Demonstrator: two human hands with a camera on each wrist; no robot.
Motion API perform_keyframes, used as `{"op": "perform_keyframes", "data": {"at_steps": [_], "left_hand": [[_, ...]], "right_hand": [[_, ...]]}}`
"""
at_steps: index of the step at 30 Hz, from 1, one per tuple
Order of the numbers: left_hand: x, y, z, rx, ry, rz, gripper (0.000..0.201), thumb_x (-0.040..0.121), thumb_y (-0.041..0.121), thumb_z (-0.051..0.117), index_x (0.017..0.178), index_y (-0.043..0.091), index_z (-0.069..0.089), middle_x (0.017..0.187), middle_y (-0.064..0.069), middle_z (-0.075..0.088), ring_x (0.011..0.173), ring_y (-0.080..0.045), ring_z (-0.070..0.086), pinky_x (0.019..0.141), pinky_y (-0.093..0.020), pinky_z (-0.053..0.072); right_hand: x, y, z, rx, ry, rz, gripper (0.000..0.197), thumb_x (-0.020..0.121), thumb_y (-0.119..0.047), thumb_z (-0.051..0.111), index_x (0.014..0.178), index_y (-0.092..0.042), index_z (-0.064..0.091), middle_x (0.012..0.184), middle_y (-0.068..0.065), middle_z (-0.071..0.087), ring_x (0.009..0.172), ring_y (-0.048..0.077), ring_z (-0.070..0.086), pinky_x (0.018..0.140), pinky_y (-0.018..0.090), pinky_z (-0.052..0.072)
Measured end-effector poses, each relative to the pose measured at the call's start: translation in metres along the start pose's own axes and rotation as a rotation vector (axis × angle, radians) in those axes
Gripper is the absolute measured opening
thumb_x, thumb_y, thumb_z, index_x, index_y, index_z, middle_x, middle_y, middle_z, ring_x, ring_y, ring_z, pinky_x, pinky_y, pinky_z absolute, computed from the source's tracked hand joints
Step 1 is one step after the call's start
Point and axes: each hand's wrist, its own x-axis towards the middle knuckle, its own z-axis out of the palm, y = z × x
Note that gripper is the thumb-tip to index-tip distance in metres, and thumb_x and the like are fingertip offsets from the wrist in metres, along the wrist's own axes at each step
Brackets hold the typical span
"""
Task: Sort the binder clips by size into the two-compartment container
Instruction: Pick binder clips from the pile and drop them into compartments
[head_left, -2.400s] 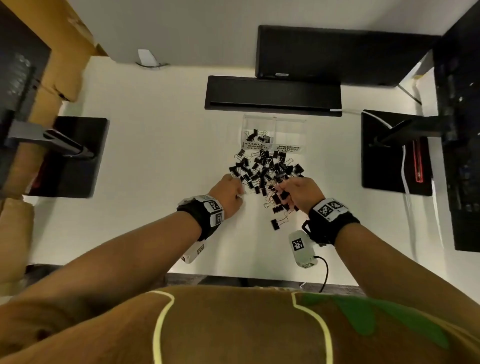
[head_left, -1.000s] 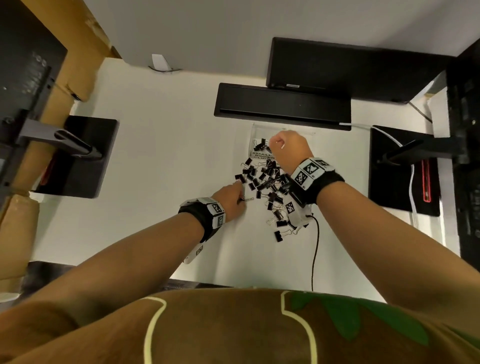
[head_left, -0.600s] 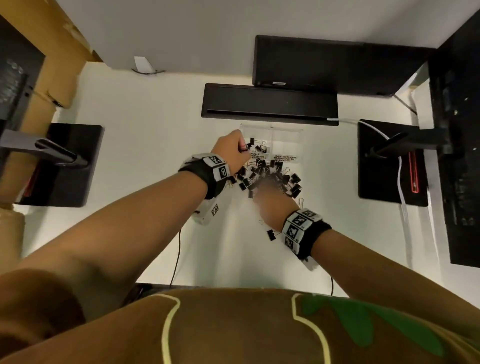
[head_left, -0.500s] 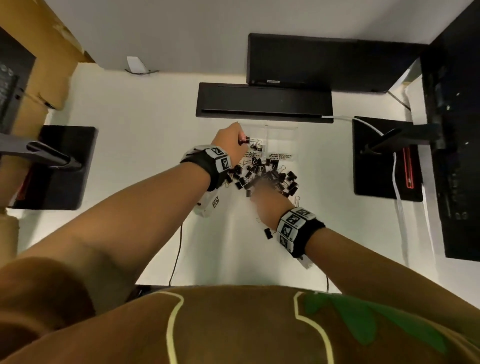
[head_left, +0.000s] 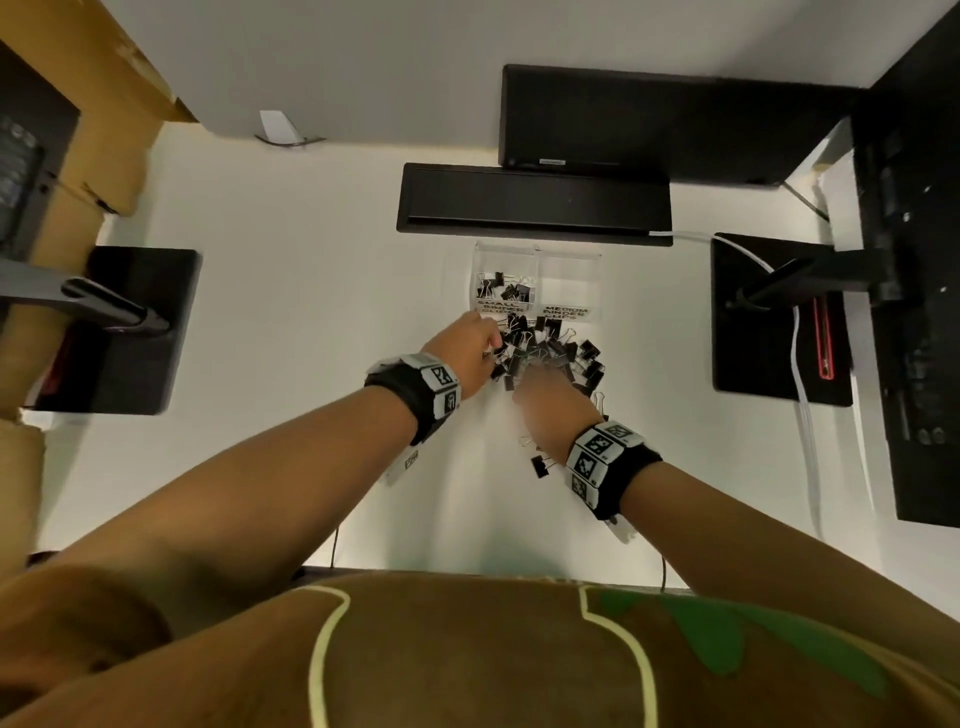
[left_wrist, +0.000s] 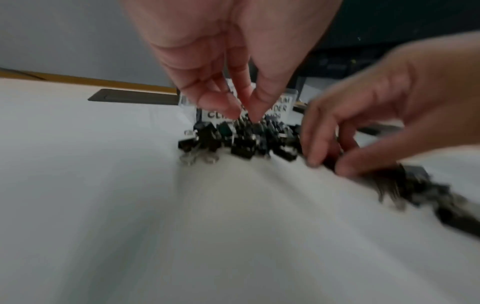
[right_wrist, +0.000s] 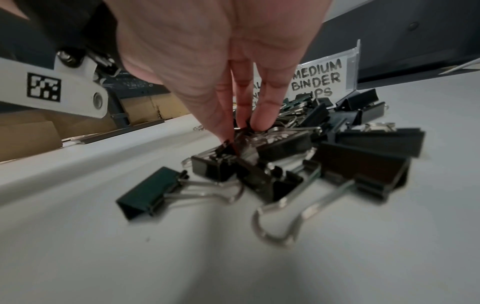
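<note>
Right now the heap of binder clips (head_left: 545, 353) lies on the white table (head_left: 291, 322), just in front of the clear container (head_left: 537, 283); we read a few clips in its SMALL side, MEDIUM side looks bare. Our left hand (head_left: 465, 351) dips fingertips into the heap's left edge, pinching or just touching we cannot tell. Our right hand (right_wrist: 221, 67) pinches a small clip (right_wrist: 228, 147) on the near side. Black monitor base (head_left: 535, 202) behind.
</note>
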Motion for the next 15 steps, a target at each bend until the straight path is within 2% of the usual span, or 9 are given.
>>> {"op": "perform_keyframes", "data": {"at_steps": [3, 6, 9, 10, 13, 15], "left_hand": [[-0.006, -0.005, 0.017, 0.057, -0.071, -0.008, 0.033, 0.087, 0.014, 0.059, 0.119, 0.014, 0.053, 0.126, -0.008, 0.047, 0.105, -0.026, 0.056, 0.092, -0.039, 0.05], [-0.009, -0.005, 0.025, 0.099, -0.082, -0.018, 0.037, 0.088, 0.016, 0.059, 0.123, 0.014, 0.049, 0.128, -0.009, 0.043, 0.106, -0.028, 0.055, 0.085, -0.04, 0.051], [-0.012, -0.004, 0.026, 0.128, -0.061, -0.02, 0.03, 0.089, 0.017, 0.057, 0.117, 0.011, 0.049, 0.123, -0.011, 0.046, 0.099, -0.031, 0.055, 0.077, -0.039, 0.049], [-0.012, -0.003, 0.027, 0.141, -0.054, -0.01, 0.028, 0.089, 0.017, 0.056, 0.115, 0.01, 0.049, 0.12, -0.012, 0.047, 0.097, -0.031, 0.056, 0.074, -0.038, 0.048], [-0.014, -0.005, 0.027, 0.137, -0.045, 0.022, 0.022, 0.091, 0.02, 0.052, 0.111, 0.009, 0.051, 0.113, -0.011, 0.05, 0.093, -0.03, 0.056, 0.07, -0.034, 0.045], [-0.016, -0.008, 0.027, 0.088, -0.046, 0.022, 0.019, 0.091, 0.02, 0.051, 0.107, 0.011, 0.052, 0.109, -0.009, 0.052, 0.09, -0.028, 0.057, 0.071, -0.032, 0.045]], "right_hand": [[0.003, -0.001, -0.001, 0.028, 0.006, -0.032, 0.031, 0.084, 0.006, 0.044, 0.109, -0.001, 0.059, 0.116, 0.013, 0.055, 0.102, 0.032, 0.049, 0.092, 0.037, 0.042], [0.006, -0.003, -0.002, 0.137, 0.067, -0.089, 0.026, 0.077, 0.01, 0.049, 0.096, 0.003, 0.064, 0.1, 0.018, 0.062, 0.091, 0.035, 0.057, 0.085, 0.042, 0.047], [0.004, 0.001, -0.007, 0.266, 0.063, 0.022, 0.029, 0.082, 0.008, 0.045, 0.101, -0.003, 0.064, 0.105, 0.011, 0.063, 0.096, 0.027, 0.058, 0.084, 0.037, 0.048], [0.003, 0.002, -0.009, 0.328, 0.104, 0.06, 0.029, 0.082, 0.007, 0.046, 0.1, -0.004, 0.065, 0.105, 0.008, 0.063, 0.094, 0.024, 0.059, 0.083, 0.034, 0.049], [-0.001, 0.008, -0.022, 0.552, 0.262, 0.204, 0.023, 0.085, -0.001, 0.05, 0.098, -0.012, 0.066, 0.093, -0.002, 0.062, 0.075, 0.01, 0.058, 0.069, 0.019, 0.049], [0.0, 0.014, -0.03, 0.731, 0.305, 0.336, 0.02, 0.089, -0.008, 0.051, 0.094, -0.019, 0.067, 0.084, -0.005, 0.062, 0.062, 0.008, 0.053, 0.058, 0.019, 0.046]]}}
